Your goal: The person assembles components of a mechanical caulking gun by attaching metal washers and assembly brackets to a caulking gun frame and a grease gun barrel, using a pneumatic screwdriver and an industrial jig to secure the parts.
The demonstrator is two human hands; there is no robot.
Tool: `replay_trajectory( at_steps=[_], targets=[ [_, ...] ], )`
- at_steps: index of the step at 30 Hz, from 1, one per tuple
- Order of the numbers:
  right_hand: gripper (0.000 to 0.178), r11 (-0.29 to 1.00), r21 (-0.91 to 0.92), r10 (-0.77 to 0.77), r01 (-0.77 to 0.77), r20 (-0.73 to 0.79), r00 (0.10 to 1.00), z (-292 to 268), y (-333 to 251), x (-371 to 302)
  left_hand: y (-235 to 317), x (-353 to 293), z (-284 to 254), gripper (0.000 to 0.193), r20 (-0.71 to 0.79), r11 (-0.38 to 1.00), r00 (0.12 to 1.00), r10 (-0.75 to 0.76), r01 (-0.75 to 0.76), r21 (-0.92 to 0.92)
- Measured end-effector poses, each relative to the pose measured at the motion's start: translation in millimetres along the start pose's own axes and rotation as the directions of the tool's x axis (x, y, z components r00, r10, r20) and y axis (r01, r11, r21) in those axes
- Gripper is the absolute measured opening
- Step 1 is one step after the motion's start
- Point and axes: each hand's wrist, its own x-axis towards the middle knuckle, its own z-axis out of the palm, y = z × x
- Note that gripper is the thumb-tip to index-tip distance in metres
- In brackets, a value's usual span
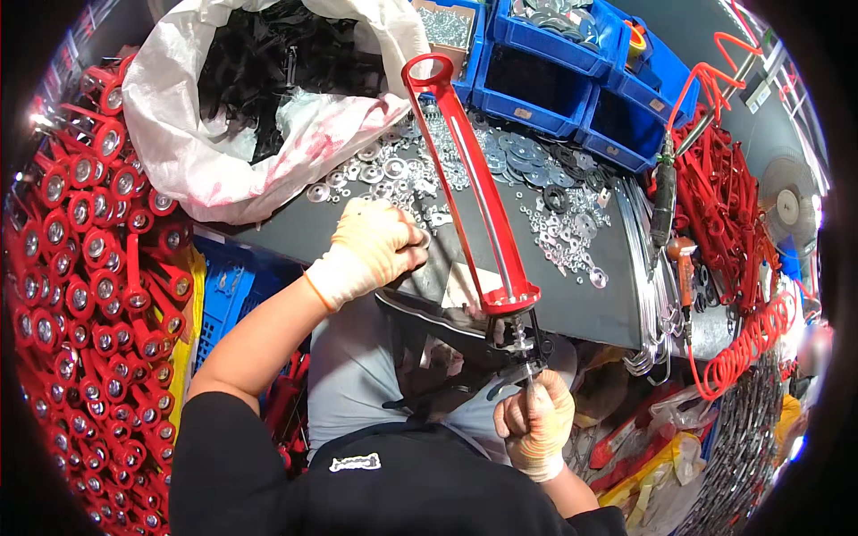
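Note:
A red caulking gun (487,192) slants across the middle, its ring end far up over the table and its black trigger end near my lap. My right hand (538,424), in a pale glove, is closed round the metal rod at the gun's near end, just below the black handle parts. My left hand (371,246), gloved too, rests at the table's near side with fingers curled together. A small shiny piece shows by its fingertips, too little to name. Loose silver washers (393,168) and small metal parts lie just beyond this hand.
A white sack (170,125) of black parts stands far left. Blue bins (536,107) of hardware line the back. Red gun frames (89,268) pile at the left, and more (724,205) at the right. Long metal rods (645,268), a hanging power driver (664,196) and a coiled red hose (751,344) are at right.

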Motion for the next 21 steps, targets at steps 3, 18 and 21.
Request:
replay_trajectory(
  at_steps=[3, 18, 21],
  targets=[
    [0.013, 1.000, -0.011, 0.010, -0.010, 0.001, 1.000, -0.9, 0.7, -1.7, 4.3, 10.4, -8.3, 0.025, 0.195, 0.951, 0.957, -0.215, 0.250, -0.181],
    [0.019, 0.793, -0.596, -0.126, 0.127, 0.043, 0.991, -10.7, -12.3, -14.4, 2.8, 24.4, -40.9, 0.018, -0.688, 0.944, 0.688, -0.230, -0.013, -0.329],
    [0.016, 0.541, -0.778, -0.248, 0.318, 0.214, 0.945, -14.1, -20.3, -16.0, 14.4, 27.3, -49.9, 0.017, -0.593, 0.831, 0.675, -0.439, 0.054, -0.553]
  ],
)
